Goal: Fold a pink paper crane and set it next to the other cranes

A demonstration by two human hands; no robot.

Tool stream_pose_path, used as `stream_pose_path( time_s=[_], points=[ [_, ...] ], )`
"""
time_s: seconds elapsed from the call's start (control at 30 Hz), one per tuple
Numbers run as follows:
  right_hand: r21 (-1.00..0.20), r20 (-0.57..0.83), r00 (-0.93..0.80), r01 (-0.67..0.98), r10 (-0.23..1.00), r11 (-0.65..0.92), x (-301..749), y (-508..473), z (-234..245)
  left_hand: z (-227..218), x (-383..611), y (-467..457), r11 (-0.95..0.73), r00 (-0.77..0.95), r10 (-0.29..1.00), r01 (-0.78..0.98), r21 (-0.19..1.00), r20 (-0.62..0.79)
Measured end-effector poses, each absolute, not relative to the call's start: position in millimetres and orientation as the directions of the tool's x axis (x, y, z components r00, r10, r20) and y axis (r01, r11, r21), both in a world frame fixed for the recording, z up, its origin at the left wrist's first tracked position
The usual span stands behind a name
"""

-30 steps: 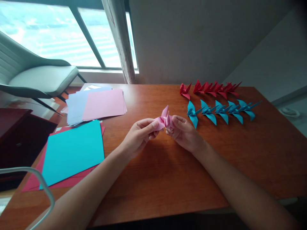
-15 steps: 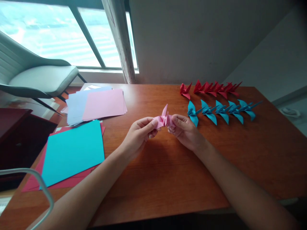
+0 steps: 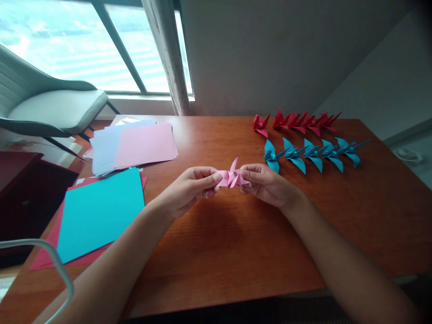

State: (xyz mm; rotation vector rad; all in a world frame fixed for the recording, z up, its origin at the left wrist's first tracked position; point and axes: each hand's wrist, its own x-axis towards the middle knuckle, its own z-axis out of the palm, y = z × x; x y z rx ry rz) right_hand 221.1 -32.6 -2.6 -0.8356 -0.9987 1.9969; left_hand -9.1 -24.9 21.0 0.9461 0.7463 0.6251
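A pink origami crane is held above the middle of the table, one wing in each hand. My left hand pinches its left wing between thumb and fingers. On the other side my right hand pinches the right wing the same way. One slim point of the crane sticks up at the back, and its folded body shows between my thumbs. My fingertips hide the wing ends. To the right stands a row of blue origami cranes, with a row of red origami cranes behind it.
On the left, a turquoise sheet lies over red paper. Behind it is a stack topped by a pink sheet and pale blue sheets. A pale cable curves at lower left. A chair stands by the window.
The crane has tipped and come slightly lower, its wings now spread flatter. My right hand has shifted a little outward, and the hands are slightly farther apart.
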Motion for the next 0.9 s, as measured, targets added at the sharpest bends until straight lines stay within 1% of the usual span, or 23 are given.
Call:
stream_pose_path(
  time_s=[0.17, 0.27, 0.37, 0.43, 0.53, 0.73, 0.83, 0.9],
  points=[
    [-0.885, -0.144, -0.343, -0.376, 0.928, -0.276, 212, -31, -5, 16, -2, -25, 0.393, 0.481, 0.840, -0.223, 0.892, -0.250],
    [-0.901, -0.113, -0.255, -0.382, 0.960, -0.208, 207, -32, -6, 13, 2, -26, 0.364, 0.417, 0.878, -0.257, 0.895, -0.237],
    [-0.910, -0.092, -0.209, -0.379, 0.973, -0.168, 206, -32, -5, 12, 3, -28, 0.356, 0.403, 0.884, -0.255, 0.899, -0.236],
    [-0.906, -0.090, -0.235, -0.384, 0.968, -0.177, 208, -32, -4, 12, 2, -28, 0.365, 0.428, 0.873, -0.253, 0.896, -0.235],
    [-0.895, -0.114, -0.344, -0.371, 0.932, -0.247, 213, -32, -1, 15, -2, -27, 0.398, 0.506, 0.830, -0.240, 0.886, -0.236],
    [-0.861, -0.231, -0.531, -0.280, 0.816, -0.425, 223, -34, 3, 22, -10, -26, 0.443, 0.644, 0.719, -0.134, 0.886, -0.262],
    [-0.849, -0.254, -0.577, -0.252, 0.776, -0.465, 226, -34, 2, 22, -11, -25, 0.455, 0.665, 0.691, -0.096, 0.885, -0.283],
    [-0.853, -0.256, -0.561, -0.252, 0.787, -0.457, 226, -32, 0, 21, -10, -25, 0.450, 0.651, 0.707, -0.111, 0.886, -0.278]
  ],
)
